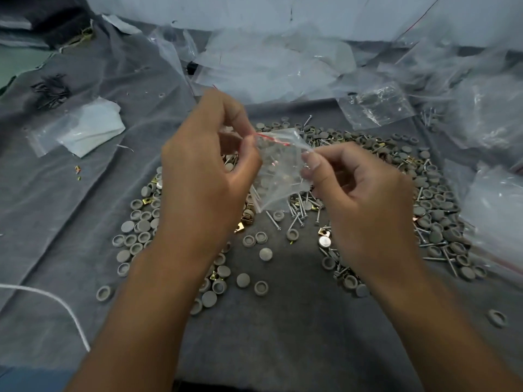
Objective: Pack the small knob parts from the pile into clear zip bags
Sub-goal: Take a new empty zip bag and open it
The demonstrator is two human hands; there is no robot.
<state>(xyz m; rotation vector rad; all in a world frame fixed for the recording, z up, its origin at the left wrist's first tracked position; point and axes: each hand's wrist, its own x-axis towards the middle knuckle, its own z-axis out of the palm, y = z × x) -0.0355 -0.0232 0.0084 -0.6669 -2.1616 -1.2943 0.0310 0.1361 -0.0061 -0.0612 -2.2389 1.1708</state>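
Holding small zip bag (278, 171) mid-frame above knob pile (435, 199), both hands on it. Left hand (203, 171) pinches red-striped zip edge, right hand (359, 193) pinches opposite corner. Mouth slants toward upper left, nearer left fingers. Looks partly filled, guessing seal next.

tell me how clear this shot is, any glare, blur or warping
Head view: soft, even light with a faint shadow on the grey cloth between the forearms; the left hand and right hand holding the clear zip bag are fairly sharp; white glare spots on the loose bags at top right; wide-angle bending and softness toward the edges; the grey caps stay readable.
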